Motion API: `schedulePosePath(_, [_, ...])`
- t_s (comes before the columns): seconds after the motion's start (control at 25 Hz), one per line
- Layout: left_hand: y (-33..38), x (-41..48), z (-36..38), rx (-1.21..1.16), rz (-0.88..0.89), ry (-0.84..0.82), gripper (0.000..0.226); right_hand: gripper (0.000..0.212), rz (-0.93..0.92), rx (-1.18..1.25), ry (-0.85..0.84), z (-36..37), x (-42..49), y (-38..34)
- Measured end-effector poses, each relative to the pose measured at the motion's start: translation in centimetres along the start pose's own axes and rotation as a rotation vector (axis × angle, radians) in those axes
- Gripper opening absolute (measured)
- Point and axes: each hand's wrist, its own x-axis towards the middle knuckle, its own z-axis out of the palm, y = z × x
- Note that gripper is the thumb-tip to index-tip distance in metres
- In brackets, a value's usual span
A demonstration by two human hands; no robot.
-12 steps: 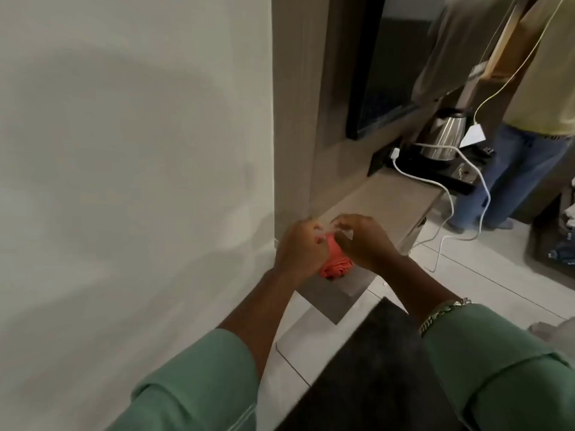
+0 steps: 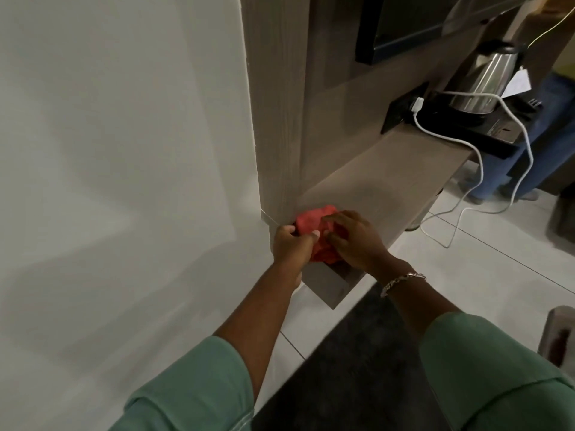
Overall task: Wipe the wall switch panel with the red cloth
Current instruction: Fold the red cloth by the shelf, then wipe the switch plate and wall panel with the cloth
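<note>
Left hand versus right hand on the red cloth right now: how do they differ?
The left hand pinches the near-left edge of the red cloth between thumb and fingers; the right hand lies over its right side, fingers spread. The right wrist wears a bracelet; the left wrist is bare. Both hold the cloth at the shelf corner and have green sleeves.

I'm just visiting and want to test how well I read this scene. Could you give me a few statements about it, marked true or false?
1. Both hands are on the crumpled red cloth. True: left hand, right hand.
2. The cloth lies on the floor. False: it sits on the grey wooden shelf.
3. A shiny steel kettle stands farther along the shelf. True.
4. The white cable is coiled on the shelf. False: it hangs down to the floor.
5. The right wrist is bare. False: it wears a silver chain bracelet.
</note>
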Motion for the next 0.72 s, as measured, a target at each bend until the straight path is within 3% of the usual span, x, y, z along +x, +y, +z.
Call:
schedulePosePath(0.08, [0.3,-0.6,-0.7,-0.130,-0.090,-0.014,0.007,0.034,-0.003,0.064,0.029,0.1,-1.2,-0.4])
schedulePosePath(0.24, [0.8,-3.4,-4.6,-0.116,-0.196,-0.127,0.009,0.029,-0.030,0.178,0.030,0.6,-5.2,-3.7])
schedulePosePath(0.4, [3.1,-8.9,-10.7,-0.133,-0.106,-0.277,0.030,0.070,-0.131,0.366,0.046,0.2,-10.1,-12.0])
schedulePosePath(0.52, [6.8,-13.7,-18.2,-0.224,-0.016,-0.367,0.034,0.080,-0.327,0.406,0.063,-1.3,-13.0,-20.5])
schedulePosePath(0.64, [11.0,-19.4,-26.1,-0.265,0.149,-0.413,0.036,0.083,-0.539,0.423,0.244,-2.2,-14.5,-29.3])
schedulePosePath(0.72, [13.6,-23.6,-30.6,-0.151,0.322,-0.305,0.034,0.084,-0.625,0.451,0.327,-2.5,-15.2,-35.2])
